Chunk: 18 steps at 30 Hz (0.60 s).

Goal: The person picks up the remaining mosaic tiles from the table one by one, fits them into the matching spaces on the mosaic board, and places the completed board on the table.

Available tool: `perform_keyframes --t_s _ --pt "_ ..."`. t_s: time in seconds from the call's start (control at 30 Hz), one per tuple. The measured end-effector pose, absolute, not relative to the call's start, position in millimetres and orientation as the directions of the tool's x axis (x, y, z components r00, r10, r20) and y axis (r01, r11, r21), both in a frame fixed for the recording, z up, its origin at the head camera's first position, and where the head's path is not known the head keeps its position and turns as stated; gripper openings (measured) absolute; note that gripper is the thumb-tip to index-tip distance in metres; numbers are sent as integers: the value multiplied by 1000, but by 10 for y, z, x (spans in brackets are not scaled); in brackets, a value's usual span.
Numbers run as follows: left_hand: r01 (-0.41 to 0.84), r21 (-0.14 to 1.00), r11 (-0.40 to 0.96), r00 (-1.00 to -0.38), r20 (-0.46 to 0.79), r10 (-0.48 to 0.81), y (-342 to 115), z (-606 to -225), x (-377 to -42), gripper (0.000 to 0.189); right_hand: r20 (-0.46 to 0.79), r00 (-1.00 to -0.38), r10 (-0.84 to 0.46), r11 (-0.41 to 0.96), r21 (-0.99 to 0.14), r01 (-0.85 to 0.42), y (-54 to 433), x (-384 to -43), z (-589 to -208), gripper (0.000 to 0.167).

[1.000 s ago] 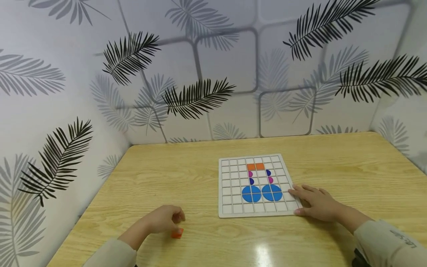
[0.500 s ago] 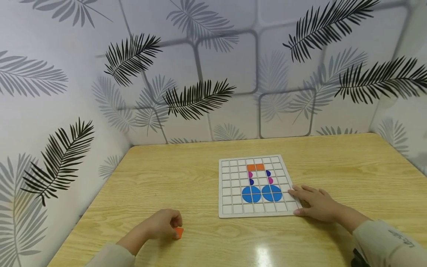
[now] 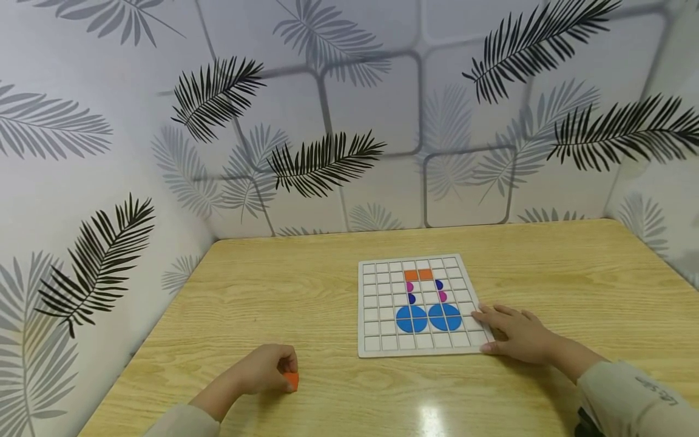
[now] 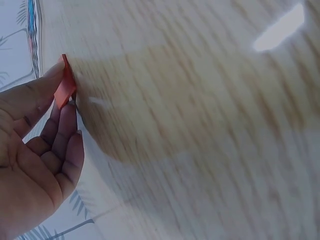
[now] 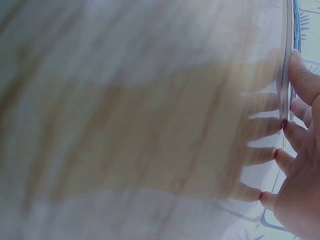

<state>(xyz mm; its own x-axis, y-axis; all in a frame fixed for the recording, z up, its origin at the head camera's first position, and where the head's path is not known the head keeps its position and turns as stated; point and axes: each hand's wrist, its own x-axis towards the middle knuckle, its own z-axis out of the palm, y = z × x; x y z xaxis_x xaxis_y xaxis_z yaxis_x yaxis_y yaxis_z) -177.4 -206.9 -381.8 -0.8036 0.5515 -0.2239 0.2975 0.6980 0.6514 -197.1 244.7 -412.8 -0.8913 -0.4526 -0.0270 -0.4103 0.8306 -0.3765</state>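
Note:
My left hand point(image 3: 266, 368) pinches an orange square tile point(image 3: 292, 381) between thumb and fingertips, low over the wooden table to the left of a white grid board. In the left wrist view the thin tile point(image 4: 65, 86) is tilted up on edge, close to the tabletop. The right hand point(image 3: 516, 334) rests at the lower right edge of the grid board point(image 3: 377, 343), its fingers extended and touching the rim. On the board lie two orange squares point(image 3: 418, 275), pink and dark blue half-circles point(image 3: 412, 298), and light blue quarter pieces forming two circles point(image 3: 412, 318).
The wooden table point(image 3: 284, 285) runs back to a wall point(image 3: 371, 97) printed with leaves, and a second wall borders its left side. Light glares off the tabletop near its front.
The left hand has come down onto the orange tile, taken it between thumb and fingers, and tipped it up slightly. The right hand and the board have stayed in place.

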Motion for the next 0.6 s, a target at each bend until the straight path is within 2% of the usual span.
perform_keyframes --t_s 0.3,0.6 --pt "318 681 659 -792 -191 579 -2017 -3821 -1837 10 -30 -892 -451 833 -373 -409 2453 -1976 -4131 68" --pt "358 664 657 -783 -169 598 -1792 -3756 -1975 10 -36 -896 -442 837 -374 -398 2452 -1979 -4151 69"
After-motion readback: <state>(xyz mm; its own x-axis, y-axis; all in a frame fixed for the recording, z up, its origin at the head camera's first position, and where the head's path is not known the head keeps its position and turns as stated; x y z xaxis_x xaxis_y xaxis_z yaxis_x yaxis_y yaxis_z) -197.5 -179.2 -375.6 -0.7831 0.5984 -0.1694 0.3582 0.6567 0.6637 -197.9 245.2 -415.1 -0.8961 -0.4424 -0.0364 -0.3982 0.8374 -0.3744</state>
